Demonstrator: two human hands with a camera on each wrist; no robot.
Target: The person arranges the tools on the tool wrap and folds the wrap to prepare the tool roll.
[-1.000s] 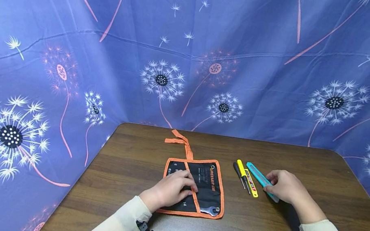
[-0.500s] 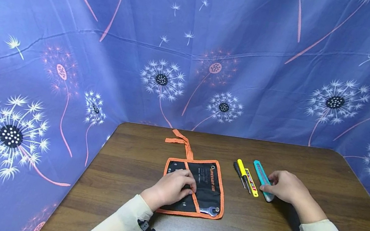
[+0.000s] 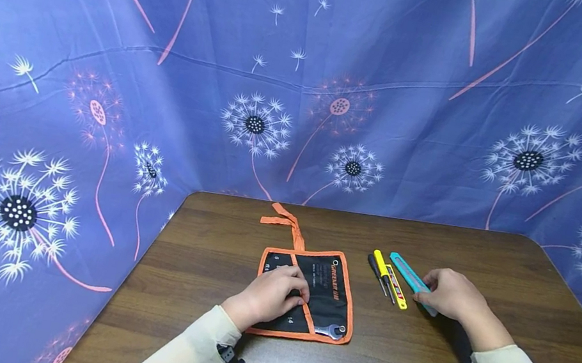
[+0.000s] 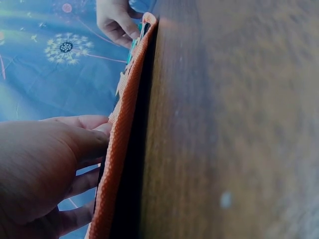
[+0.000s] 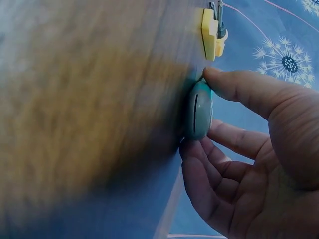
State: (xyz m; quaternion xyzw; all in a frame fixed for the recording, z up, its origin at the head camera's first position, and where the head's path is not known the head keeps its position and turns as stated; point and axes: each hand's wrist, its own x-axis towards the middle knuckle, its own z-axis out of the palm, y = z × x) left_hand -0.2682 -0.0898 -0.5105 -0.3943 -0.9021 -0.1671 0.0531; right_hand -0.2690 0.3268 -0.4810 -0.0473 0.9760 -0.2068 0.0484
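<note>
A black tool pouch (image 3: pixel 328 285) with orange trim lies flat on the table, a wrench (image 3: pixel 330 330) showing in its front pocket. My left hand (image 3: pixel 273 295) rests on the pouch, thumb and fingertips pinching at the orange pocket edge. The right hand (image 3: pixel 452 294) holds a teal utility knife (image 3: pixel 406 272) between thumb and fingers, low at the table. Its grey rounded end (image 5: pixel 200 112) shows in the right wrist view. Left of this knife lie a yellow-handled screwdriver (image 3: pixel 380 263), a black-handled screwdriver (image 3: pixel 372 265) and a small yellow utility knife (image 3: pixel 396 288).
An orange tie strap (image 3: pixel 291 227) stretches from the pouch toward the back of the brown wooden table (image 3: pixel 178 291). Behind the table hangs a blue curtain (image 3: pixel 317 30) with dandelion prints.
The teal utility knife's far end swung right, away from the yellow tools, and then back left toward them, in the right hand's grip. The left hand and pouch look unchanged.
</note>
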